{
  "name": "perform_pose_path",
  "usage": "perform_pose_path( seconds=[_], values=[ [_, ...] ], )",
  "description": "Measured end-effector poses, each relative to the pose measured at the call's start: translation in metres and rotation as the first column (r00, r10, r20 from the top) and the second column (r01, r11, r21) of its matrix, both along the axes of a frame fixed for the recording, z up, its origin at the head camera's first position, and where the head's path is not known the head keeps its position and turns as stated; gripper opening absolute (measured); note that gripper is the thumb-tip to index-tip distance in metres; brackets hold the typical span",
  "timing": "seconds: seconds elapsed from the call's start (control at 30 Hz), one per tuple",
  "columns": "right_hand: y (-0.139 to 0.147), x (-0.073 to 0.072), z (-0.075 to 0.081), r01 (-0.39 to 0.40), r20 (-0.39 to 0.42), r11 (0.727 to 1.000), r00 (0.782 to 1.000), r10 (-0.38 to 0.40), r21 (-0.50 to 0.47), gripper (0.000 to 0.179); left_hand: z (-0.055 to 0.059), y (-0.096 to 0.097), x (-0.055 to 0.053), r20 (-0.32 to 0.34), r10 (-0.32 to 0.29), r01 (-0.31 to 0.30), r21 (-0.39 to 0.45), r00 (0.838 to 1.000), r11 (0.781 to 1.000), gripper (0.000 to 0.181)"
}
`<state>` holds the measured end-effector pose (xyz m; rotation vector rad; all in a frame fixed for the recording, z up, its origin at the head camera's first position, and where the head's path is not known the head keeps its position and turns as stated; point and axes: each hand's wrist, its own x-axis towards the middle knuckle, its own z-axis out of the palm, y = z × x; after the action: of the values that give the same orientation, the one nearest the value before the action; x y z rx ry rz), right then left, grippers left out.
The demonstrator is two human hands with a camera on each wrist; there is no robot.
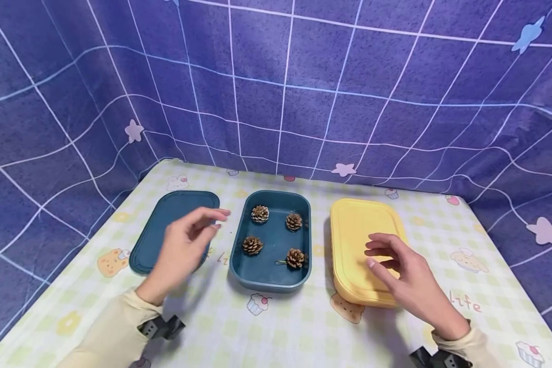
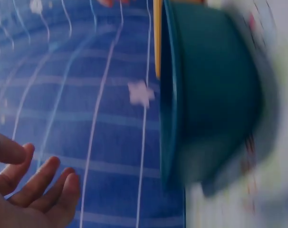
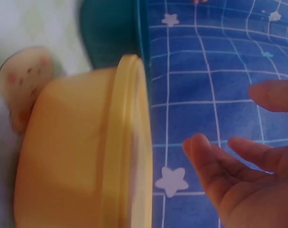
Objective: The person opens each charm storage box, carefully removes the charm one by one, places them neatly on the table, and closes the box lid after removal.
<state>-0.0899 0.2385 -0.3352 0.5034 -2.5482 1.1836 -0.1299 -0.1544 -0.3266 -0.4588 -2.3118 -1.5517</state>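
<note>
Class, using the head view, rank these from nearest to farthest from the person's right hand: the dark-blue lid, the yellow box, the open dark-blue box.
1. Yellow box, beneath the right hand.
2. Open dark-blue box, in the middle.
3. Dark-blue lid, on the left.

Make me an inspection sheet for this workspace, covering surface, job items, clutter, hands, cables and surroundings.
Surface: checked tablecloth with cartoon prints.
Job items: open teal box holding four pine cones; teal lid lying flat beside it; yellow box, lid on.
Clutter: nothing seen.
Hands: left hand raised near the teal lid, right hand above the yellow box; both hold nothing.
Cables: nothing seen.
Surroundings: blue-purple curtain with grid lines and stars.
</note>
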Motion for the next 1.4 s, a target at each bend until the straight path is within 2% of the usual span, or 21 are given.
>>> perform_pose_path(
  seconds=[0.07,0.13,0.2,0.3,0.4,0.47,0.53,0.63,0.73,0.87,0.97,1.03,1.17,1.27,1.4],
  values=[
    [0.006,0.000,-0.003,0.015,-0.008,1.000,1.000,-0.015,-0.002,0.040,0.002,0.021,0.002,0.030,-0.072,0.072,-0.002,0.997,0.997,0.024],
    [0.012,0.000,-0.005,0.036,-0.018,0.999,0.999,-0.036,0.000,0.042,0.002,0.043,0.004,0.058,-0.161,0.160,0.014,0.985,0.987,0.024],
    [0.017,0.000,-0.006,0.055,-0.027,0.998,0.998,-0.055,0.003,0.042,0.001,0.063,0.004,0.074,-0.224,0.224,0.006,0.972,0.974,0.023],
    [0.024,0.000,-0.008,0.089,-0.038,0.996,0.995,-0.089,0.022,0.043,-0.001,0.089,0.003,0.120,-0.327,0.325,0.036,0.937,0.945,0.027],
    [0.032,0.001,-0.010,0.151,-0.053,0.984,0.988,-0.146,0.090,0.047,-0.001,0.113,0.002,0.224,-0.383,0.383,0.044,0.896,0.923,0.039],
    [0.036,0.001,-0.011,0.183,-0.042,0.972,0.983,-0.179,0.149,0.051,-0.002,0.127,0.001,0.285,-0.393,0.403,0.025,0.874,0.915,0.049],
    [0.040,0.000,-0.013,0.190,-0.033,0.962,0.982,-0.187,0.193,0.057,-0.006,0.141,0.000,0.344,-0.376,0.407,-0.022,0.861,0.913,0.059],
    [0.046,-0.002,-0.021,0.173,-0.012,0.961,0.985,-0.175,0.215,0.064,-0.013,0.160,0.001,0.400,-0.313,0.398,-0.148,0.861,0.905,0.075],
    [0.051,-0.001,-0.030,0.167,-0.005,0.960,0.985,-0.170,0.223,0.067,-0.020,0.178,0.005,0.454,-0.269,0.405,-0.235,0.849,0.884,0.090],
    [0.058,0.003,-0.038,0.165,0.022,0.958,0.984,-0.175,0.234,0.067,-0.028,0.193,0.010,0.470,-0.292,0.439,-0.242,0.833,0.865,0.099],
    [0.061,0.006,-0.042,0.166,0.025,0.960,0.984,-0.176,0.227,0.067,-0.033,0.199,0.013,0.465,-0.309,0.453,-0.236,0.829,0.860,0.102],
    [0.063,0.007,-0.044,0.167,0.029,0.961,0.984,-0.178,0.220,0.067,-0.036,0.202,0.014,0.458,-0.310,0.451,-0.240,0.833,0.860,0.103],
    [0.065,0.008,-0.047,0.136,0.076,0.970,0.985,-0.154,0.200,0.076,-0.040,0.207,0.016,0.421,-0.262,0.407,-0.303,0.869,0.862,0.105],
    [0.066,0.010,-0.051,0.083,0.120,0.978,0.987,-0.107,0.189,0.091,-0.043,0.210,0.018,0.390,-0.215,0.362,-0.355,0.895,0.862,0.104],
    [0.068,0.012,-0.055,0.055,0.142,0.979,0.986,-0.084,0.195,0.107,-0.048,0.213,0.019,0.374,-0.184,0.328,-0.370,0.909,0.869,0.104]
  ],
)
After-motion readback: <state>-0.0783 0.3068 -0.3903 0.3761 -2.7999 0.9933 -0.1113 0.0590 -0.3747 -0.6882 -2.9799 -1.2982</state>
